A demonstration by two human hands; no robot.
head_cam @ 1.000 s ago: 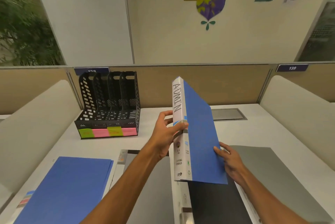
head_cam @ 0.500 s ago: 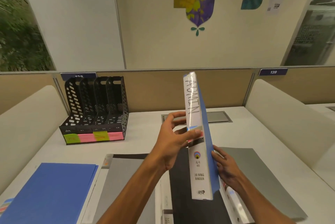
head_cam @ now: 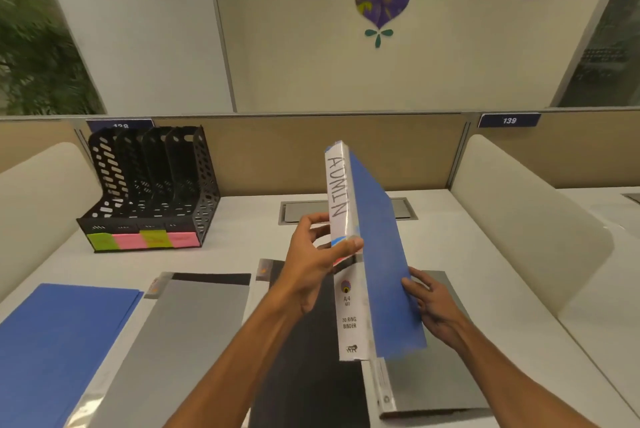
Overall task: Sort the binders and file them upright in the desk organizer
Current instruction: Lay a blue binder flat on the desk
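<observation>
I hold a blue ring binder [head_cam: 381, 254] upright above the desk, its white spine marked ADMIN facing me. My left hand [head_cam: 311, 261] grips the spine at mid-height, thumb across the front. My right hand [head_cam: 427, 303] holds the blue cover low on the right, fingers behind it. The black desk organizer [head_cam: 149, 185] stands at the back left with its slots showing nothing inside and coloured sticky labels along its front. Flat on the desk lie a blue binder [head_cam: 59, 341], a grey binder [head_cam: 180, 334], a black binder [head_cam: 304, 375] and another grey binder [head_cam: 436, 382].
Cream side dividers [head_cam: 526, 219] flank the white desk [head_cam: 242, 247] on both sides. A grey cable hatch [head_cam: 304, 211] sits at the back centre under a tan partition. A plant is behind glass at the far left.
The binder has turned slightly, so more of its blue cover shows than half a second ago. Both hands keep their hold. The view shifted a little.
</observation>
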